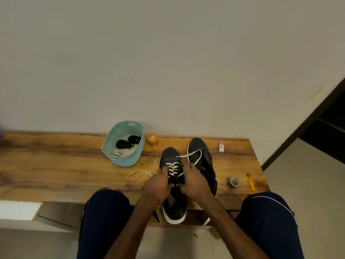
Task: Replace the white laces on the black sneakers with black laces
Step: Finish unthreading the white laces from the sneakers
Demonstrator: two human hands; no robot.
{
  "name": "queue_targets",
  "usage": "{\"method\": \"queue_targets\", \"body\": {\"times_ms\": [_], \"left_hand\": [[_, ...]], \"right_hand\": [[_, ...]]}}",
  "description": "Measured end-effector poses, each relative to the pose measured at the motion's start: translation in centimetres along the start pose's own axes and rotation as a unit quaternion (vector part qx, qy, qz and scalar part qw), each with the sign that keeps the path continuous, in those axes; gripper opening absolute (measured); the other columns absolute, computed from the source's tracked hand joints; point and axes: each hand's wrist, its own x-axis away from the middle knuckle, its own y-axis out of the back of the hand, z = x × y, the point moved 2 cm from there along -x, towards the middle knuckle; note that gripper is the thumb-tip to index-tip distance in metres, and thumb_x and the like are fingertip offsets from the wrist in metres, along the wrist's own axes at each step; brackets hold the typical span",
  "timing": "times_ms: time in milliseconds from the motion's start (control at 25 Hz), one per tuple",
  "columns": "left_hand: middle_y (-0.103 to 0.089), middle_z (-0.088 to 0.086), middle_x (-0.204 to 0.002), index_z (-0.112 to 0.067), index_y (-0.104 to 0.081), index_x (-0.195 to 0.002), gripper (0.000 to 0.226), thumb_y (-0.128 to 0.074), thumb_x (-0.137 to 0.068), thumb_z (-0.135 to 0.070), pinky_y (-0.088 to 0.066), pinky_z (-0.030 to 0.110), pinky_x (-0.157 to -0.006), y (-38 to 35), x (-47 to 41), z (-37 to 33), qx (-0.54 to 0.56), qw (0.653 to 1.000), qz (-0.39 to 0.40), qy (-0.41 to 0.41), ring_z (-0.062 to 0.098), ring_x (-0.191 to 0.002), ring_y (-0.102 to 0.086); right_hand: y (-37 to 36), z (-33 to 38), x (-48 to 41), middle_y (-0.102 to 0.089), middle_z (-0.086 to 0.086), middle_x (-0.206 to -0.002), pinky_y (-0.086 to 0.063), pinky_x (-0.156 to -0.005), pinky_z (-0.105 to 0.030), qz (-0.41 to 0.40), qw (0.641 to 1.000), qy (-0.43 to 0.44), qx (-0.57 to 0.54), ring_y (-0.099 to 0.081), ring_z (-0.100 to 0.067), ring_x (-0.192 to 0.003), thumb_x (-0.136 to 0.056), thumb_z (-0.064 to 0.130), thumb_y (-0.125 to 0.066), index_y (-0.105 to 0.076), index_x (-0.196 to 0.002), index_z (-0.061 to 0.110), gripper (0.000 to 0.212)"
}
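Note:
Two black sneakers stand on the wooden table. The near sneaker (170, 157) still carries a white lace (173, 168) crossed through its eyelets; its heel hangs over the front edge. My left hand (157, 184) and my right hand (194, 182) both rest on this shoe's upper part, fingers pinched at the lace near the tongue. One loose white lace end (194, 154) loops over the far sneaker (200, 152); another end (139, 172) trails left on the table. Black laces (127, 142) lie bundled in a teal basket (122, 161).
An orange-lidded jar (152, 140) stands right of the basket. A small white eraser box (221, 146), a tape roll (233, 182) and a yellow-green marker (250, 181) lie at the table's right. My knees in dark trousers flank the front edge. A wall rises behind.

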Motion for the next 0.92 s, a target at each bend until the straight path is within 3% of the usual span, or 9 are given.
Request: {"method": "queue_targets", "body": {"times_ms": [120, 280, 560, 640, 720, 800, 840, 880, 920], "left_hand": [[-0.061, 0.004, -0.123, -0.021, -0.038, -0.133, 0.049, -0.06, -0.091, -0.031, -0.054, 0.036, -0.08, 0.1, -0.3, -0.1, 0.012, 0.998, -0.046, 0.045, 0.022, -0.102, -0.064], [-0.068, 0.004, -0.108, -0.017, -0.045, -0.126, 0.042, -0.064, -0.089, -0.026, -0.045, 0.028, -0.065, 0.6, -0.3, 0.3, 0.101, 0.981, -0.091, 0.138, 0.022, -0.093, -0.066], [-0.047, -0.001, -0.133, -0.026, -0.045, -0.133, 0.038, -0.054, -0.096, -0.028, -0.053, 0.031, -0.08, -0.3, -0.7, -0.7, -0.085, 0.99, -0.114, -0.017, 0.018, -0.108, -0.057], [-0.051, -0.001, -0.126, -0.022, -0.049, -0.126, 0.03, -0.053, -0.096, -0.025, -0.053, 0.031, -0.075, -0.5, -1.0, -0.8, -0.066, 0.991, -0.12, -0.003, 0.019, -0.099, -0.061], [-0.06, 0.001, -0.11, -0.019, -0.054, -0.111, 0.016, -0.056, -0.095, -0.021, -0.049, 0.028, -0.067, -0.4, -1.2, -0.8, 0.044, 0.987, -0.148, 0.045, 0.019, -0.088, -0.063], [-0.065, 0.005, -0.096, -0.017, -0.053, -0.102, 0.007, -0.056, -0.095, -0.017, -0.048, 0.027, -0.057, -0.5, -1.5, 0.0, 0.251, 0.945, -0.154, 0.143, 0.02, -0.08, -0.064], [-0.066, 0.009, -0.096, -0.015, -0.053, -0.104, 0.007, -0.053, -0.096, -0.015, -0.051, 0.031, -0.053, -0.5, -1.6, 0.2, 0.39, 0.89, -0.126, 0.199, 0.022, -0.079, -0.065], [-0.067, 0.012, -0.099, -0.012, -0.053, -0.108, 0.011, -0.048, -0.098, -0.013, -0.053, 0.033, -0.051, -0.5, -1.6, 0.3, 0.521, 0.812, -0.09, 0.246, 0.025, -0.08, -0.065], [-0.067, 0.014, -0.104, -0.01, -0.054, -0.111, 0.015, -0.044, -0.099, -0.01, -0.056, 0.036, -0.051, -0.5, -1.5, 0.5, 0.602, 0.748, -0.062, 0.272, 0.028, -0.083, -0.066]], "right_hand": [[0.5, 0.0, 0.0, -0.045, -0.003, -0.14, -0.053, -0.093, -0.042, -0.046, 0.999, -0.007, 0.013, -0.05, -0.024, -0.123, -0.083, 0.025, -0.071, -0.029, -0.147, 0.02, 0.077], [0.0, 0.0, -0.2, -0.05, -0.003, -0.14, -0.05, -0.098, -0.043, -0.013, 0.999, -0.028, 0.017, -0.051, -0.024, -0.123, -0.082, 0.027, -0.073, -0.031, -0.147, 0.019, 0.078], [-0.1, 0.1, -0.5, -0.013, -0.007, -0.163, -0.036, -0.113, -0.05, -0.023, 0.999, 0.027, 0.025, -0.019, -0.031, -0.147, -0.086, 0.035, -0.071, -0.018, -0.154, 0.021, 0.087], [-0.2, 0.1, -0.3, -0.011, -0.007, -0.164, -0.031, -0.116, -0.05, -0.043, 0.998, 0.035, 0.037, -0.013, -0.031, -0.149, -0.088, 0.041, -0.068, -0.018, -0.154, 0.02, 0.085], [-0.5, 0.1, -0.2, -0.01, -0.008, -0.164, -0.027, -0.116, -0.05, -0.045, 0.998, 0.029, 0.04, -0.012, -0.031, -0.15, -0.089, 0.04, -0.066, -0.015, -0.155, 0.019, 0.086], [-0.6, -0.2, -0.3, -0.008, -0.009, -0.164, -0.025, -0.117, -0.051, -0.038, 0.999, 0.01, 0.031, -0.013, -0.031, -0.15, -0.088, 0.033, -0.069, -0.012, -0.156, 0.019, 0.09], [-0.5, -0.4, -0.5, -0.007, -0.009, -0.164, -0.025, -0.117, -0.051, -0.032, 0.999, 0.002, 0.025, -0.013, -0.032, -0.15, -0.086, 0.026, -0.071, -0.011, -0.157, 0.02, 0.093], [-0.4, -0.5, -0.7, -0.006, -0.009, -0.165, -0.024, -0.118, -0.052, -0.026, 0.999, -0.003, 0.021, -0.012, -0.033, -0.15, -0.085, 0.02, -0.072, -0.011, -0.157, 0.02, 0.094], [-0.3, -0.7, -1.0, -0.005, -0.009, -0.165, -0.023, -0.118, -0.052, -0.021, 1.0, -0.006, 0.019, -0.012, -0.033, -0.15, -0.084, 0.016, -0.072, -0.012, -0.156, 0.02, 0.094]]}}
